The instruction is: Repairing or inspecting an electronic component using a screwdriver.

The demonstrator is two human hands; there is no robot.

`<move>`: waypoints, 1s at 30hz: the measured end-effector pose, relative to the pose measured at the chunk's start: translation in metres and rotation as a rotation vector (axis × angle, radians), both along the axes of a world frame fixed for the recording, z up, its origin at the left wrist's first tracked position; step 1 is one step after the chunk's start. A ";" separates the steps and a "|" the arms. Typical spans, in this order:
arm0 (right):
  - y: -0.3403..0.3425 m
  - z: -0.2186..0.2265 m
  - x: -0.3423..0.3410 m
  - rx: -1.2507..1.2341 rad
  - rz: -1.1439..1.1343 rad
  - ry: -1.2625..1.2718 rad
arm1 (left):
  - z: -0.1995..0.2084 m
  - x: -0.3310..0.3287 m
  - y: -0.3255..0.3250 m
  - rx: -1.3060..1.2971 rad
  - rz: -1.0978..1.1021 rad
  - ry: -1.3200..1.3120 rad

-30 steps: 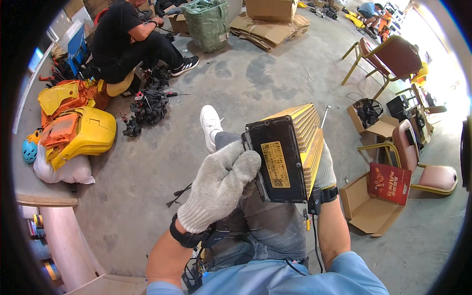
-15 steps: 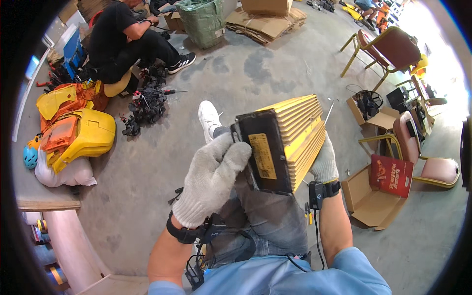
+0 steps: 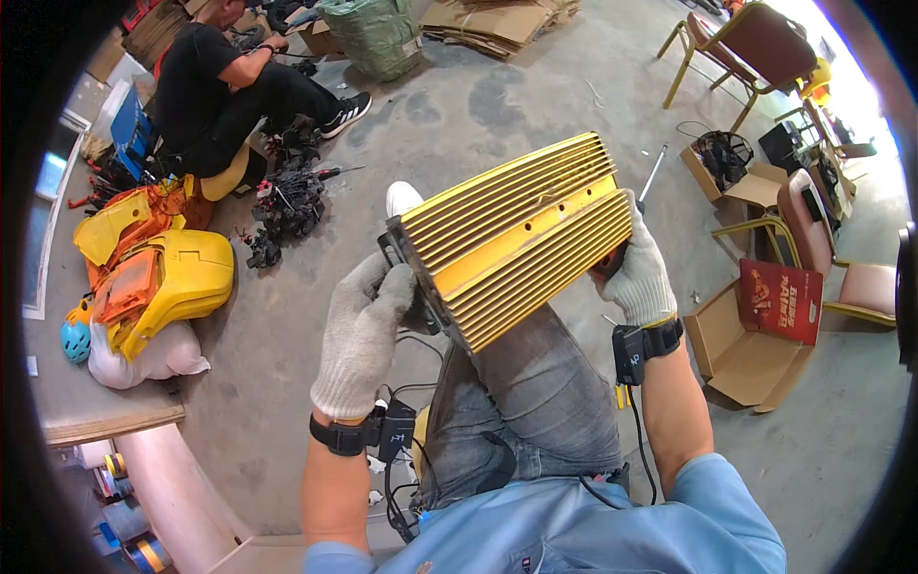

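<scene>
Grey concrete floor fills my view, with a seated person in black working up at about 10 o'clock beside a heap of dark cables. Yellow and orange plastic shells lie at 9 o'clock on a white sack. Flattened cardboard and a green bag sit near 12 o'clock, and a brown chair stands toward 1 o'clock. At 3 o'clock I see an open cardboard box with a red carton standing at its far edge, and another chair with a pink seat just behind.

At the centre I am holding a yellow finned metal housing above my lap, tilted so its ribbed face looks up at the camera, its right end higher than its left. My left hand, in a white knit glove, is closed around the dark end plate at the housing's lower left end. My right hand, gloved the same way, grips the upper right end from behind, fingers curled out of sight under the casting. A thin metal rod sticks up just past that hand; I cannot tell whether the hand holds it. Both wrists carry black straps with small devices. My jeans and a white shoe show beneath the housing.
</scene>
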State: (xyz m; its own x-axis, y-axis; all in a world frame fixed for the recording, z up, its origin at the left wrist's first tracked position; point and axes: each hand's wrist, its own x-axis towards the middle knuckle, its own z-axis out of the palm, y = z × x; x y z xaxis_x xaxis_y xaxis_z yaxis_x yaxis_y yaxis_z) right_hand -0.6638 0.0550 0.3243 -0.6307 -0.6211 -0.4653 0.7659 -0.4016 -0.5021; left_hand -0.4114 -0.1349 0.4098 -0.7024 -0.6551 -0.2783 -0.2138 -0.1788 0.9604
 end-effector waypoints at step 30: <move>-0.002 0.014 0.002 0.057 -0.060 0.092 | -0.020 0.023 -0.004 -0.085 -0.125 0.074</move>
State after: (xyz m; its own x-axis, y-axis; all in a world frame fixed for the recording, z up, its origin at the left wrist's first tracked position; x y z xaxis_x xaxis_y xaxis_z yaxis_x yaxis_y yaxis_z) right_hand -0.6616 0.0530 0.3384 -0.7078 -0.5547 -0.4373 0.6908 -0.4143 -0.5925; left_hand -0.3887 -0.1388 0.3896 -0.7962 -0.5806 -0.1700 -0.1573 -0.0727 0.9849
